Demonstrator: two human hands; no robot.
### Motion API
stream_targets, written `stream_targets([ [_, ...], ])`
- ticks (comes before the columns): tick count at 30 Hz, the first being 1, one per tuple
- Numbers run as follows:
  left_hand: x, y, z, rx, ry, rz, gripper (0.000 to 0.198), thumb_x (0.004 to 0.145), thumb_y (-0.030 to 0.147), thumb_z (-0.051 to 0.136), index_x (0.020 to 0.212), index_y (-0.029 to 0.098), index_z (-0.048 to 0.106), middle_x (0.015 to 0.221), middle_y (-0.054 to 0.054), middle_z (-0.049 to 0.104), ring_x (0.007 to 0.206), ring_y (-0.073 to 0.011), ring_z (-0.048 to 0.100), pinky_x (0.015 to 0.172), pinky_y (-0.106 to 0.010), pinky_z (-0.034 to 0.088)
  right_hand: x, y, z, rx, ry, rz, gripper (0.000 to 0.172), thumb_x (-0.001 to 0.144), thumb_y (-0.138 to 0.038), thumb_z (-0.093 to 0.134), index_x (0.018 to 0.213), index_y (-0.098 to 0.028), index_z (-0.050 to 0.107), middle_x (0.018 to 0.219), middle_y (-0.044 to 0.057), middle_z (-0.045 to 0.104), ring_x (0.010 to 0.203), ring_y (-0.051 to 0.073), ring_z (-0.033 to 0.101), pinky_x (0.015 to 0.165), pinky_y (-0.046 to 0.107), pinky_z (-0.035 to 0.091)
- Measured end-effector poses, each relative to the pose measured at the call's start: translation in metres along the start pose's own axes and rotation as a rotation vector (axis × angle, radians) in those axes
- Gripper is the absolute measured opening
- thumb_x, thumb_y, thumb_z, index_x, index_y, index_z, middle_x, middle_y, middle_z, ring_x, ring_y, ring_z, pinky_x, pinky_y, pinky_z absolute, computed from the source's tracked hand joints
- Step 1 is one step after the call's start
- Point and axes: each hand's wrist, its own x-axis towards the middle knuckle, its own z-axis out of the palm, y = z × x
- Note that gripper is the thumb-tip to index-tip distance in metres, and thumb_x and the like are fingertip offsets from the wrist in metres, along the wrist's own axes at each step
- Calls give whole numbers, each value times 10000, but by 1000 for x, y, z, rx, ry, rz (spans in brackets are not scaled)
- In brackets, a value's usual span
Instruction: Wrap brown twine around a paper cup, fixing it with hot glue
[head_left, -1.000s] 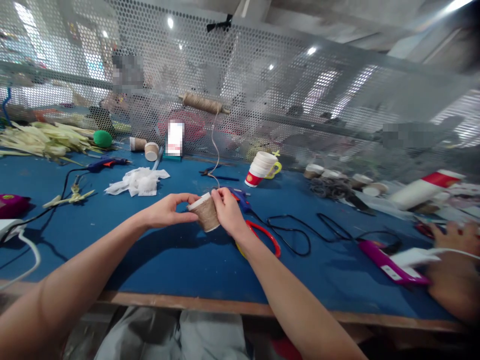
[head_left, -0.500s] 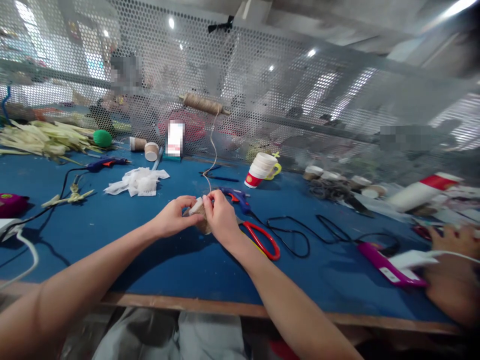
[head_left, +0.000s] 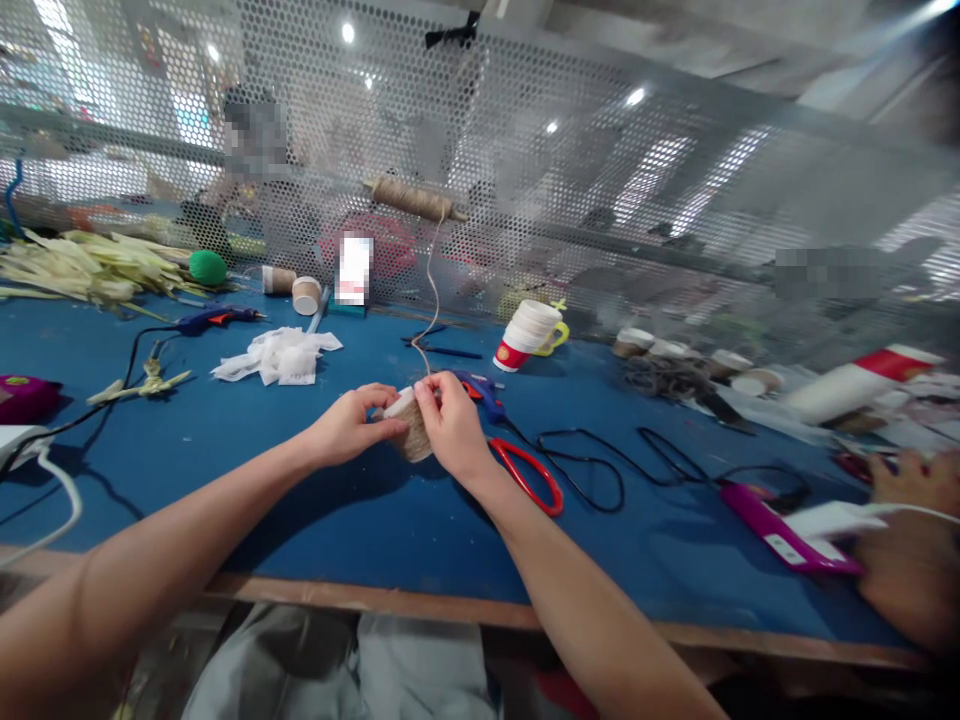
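Note:
Above the blue table, both hands hold a small paper cup (head_left: 415, 435) with a white rim, its side wrapped in brown twine. My left hand (head_left: 351, 428) grips the rim end between thumb and fingers. On the other side, my right hand (head_left: 456, 428) is closed, with thumb and fingers pinching the twine against the cup. A loose strand of twine (head_left: 433, 280) runs up from there to a spool (head_left: 411, 198) at the perforated screen. Just beyond the right hand lies a blue glue gun (head_left: 489, 398), partly covered. Red-handled scissors (head_left: 541, 492) lie beside the right forearm.
Stacked paper cups (head_left: 525, 330) stand behind the glue gun. White cloth pieces (head_left: 281, 355) and another glue gun (head_left: 210, 319) lie left. Black cable leads right to a purple power strip (head_left: 772, 530), near another person's hand (head_left: 915, 485). A perforated screen (head_left: 525, 170) bounds the back.
The cup has turned slightly in my hands, so more of its twine-wrapped side shows. My right hand has shifted a little right. The view has moved slightly.

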Motion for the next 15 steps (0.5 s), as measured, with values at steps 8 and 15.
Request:
stream_targets([
  [8,-1,7,-1,-26,-50,-55,230,701,298,541,849,128,586,942,-58,604,902,-184,536,831,-282,394,-2,-3,2,-79,-13,-23,173,829,-330,313,747,-196,384,705,38,497,655,156,481,620,285,386],
  [15,-1,7,-2,-105,-42,-196,257,702,312,508,859,116,563,838,-39,609,762,-156,541,732,-270,426,-4,-6,1,-214,14,-154,197,840,-318,282,758,-186,404,771,72,490,689,168,485,624,289,393],
])
